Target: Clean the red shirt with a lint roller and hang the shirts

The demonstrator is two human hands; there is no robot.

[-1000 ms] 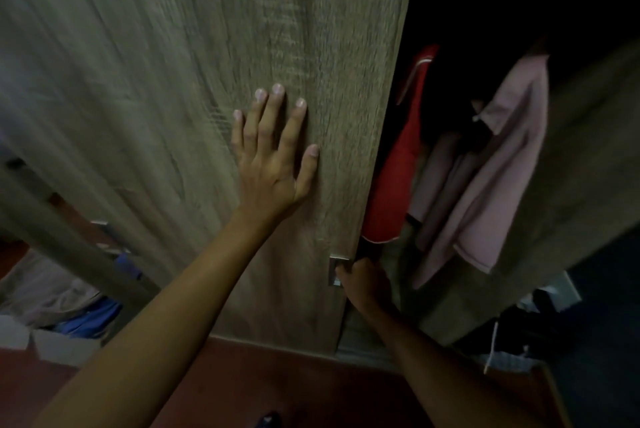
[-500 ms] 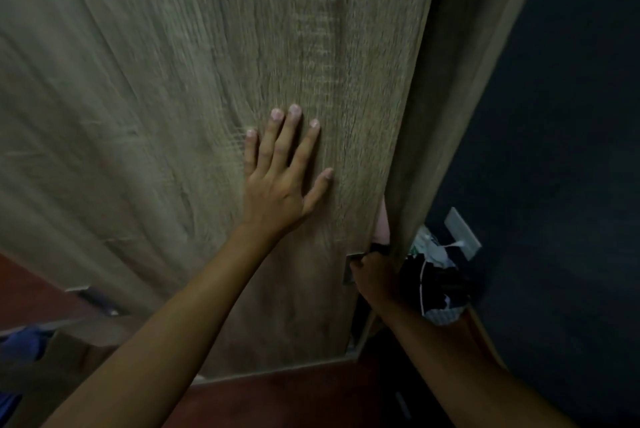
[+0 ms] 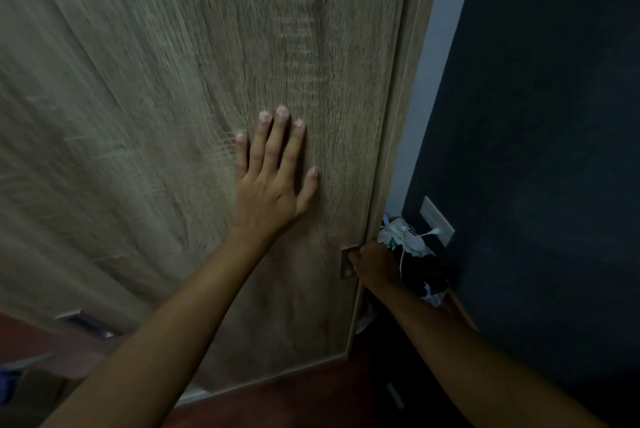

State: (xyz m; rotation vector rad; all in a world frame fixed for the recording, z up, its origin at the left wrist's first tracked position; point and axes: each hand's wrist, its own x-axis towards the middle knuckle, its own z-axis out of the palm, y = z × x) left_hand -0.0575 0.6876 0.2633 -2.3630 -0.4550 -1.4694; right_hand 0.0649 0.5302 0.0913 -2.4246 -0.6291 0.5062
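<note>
Left hand presses flat on the door, fingers straight and spread. Right hand curls its fingers round the metal handle at the door's right edge, just left of a socket on the dark wall. Shirts are hidden from view.

A: Item one, left hand: condition?

B: Flat, palm against the door. Four fingers straight, slightly spread, pointing up; thumb splayed out to the right. Left forearm bare, extended, running down and left from the wrist.

A: Item two, right hand?

B: Sat below and right of the left hand, its back to the camera. Fingers curled round the door's edge, fingertips hidden. Right forearm bare, trailing down and right from the wrist. The hands were apart.
</note>
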